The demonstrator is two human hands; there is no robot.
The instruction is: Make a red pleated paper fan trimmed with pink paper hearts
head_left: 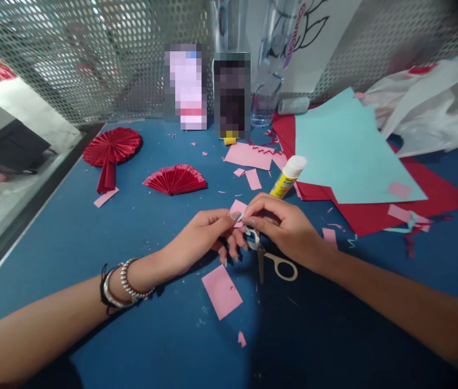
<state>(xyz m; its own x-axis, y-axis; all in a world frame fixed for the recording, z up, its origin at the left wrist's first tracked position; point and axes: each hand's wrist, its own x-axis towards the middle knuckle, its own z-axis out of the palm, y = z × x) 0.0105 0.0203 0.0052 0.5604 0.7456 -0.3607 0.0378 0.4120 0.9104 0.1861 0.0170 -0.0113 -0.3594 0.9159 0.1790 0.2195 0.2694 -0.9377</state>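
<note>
My left hand and my right hand meet above the middle of the table. Thumbs and fingertips of both pinch a tiny light-blue paper piece. Just behind the fingertips shows a small pink paper piece; whether it is held too, I cannot tell. Under my right hand lie open scissors with pale handles, partly hidden by the fingers. A pink paper rectangle rests on the table below my left hand. Beyond my right hand stands a capped glue stick, its base hidden.
A round red pleated paper fan and a half-round one lie to the left. Light-blue sheets cover red paper at right. Two phones, one pale, one dark, and a clear bottle stand behind. Pink scraps are scattered about.
</note>
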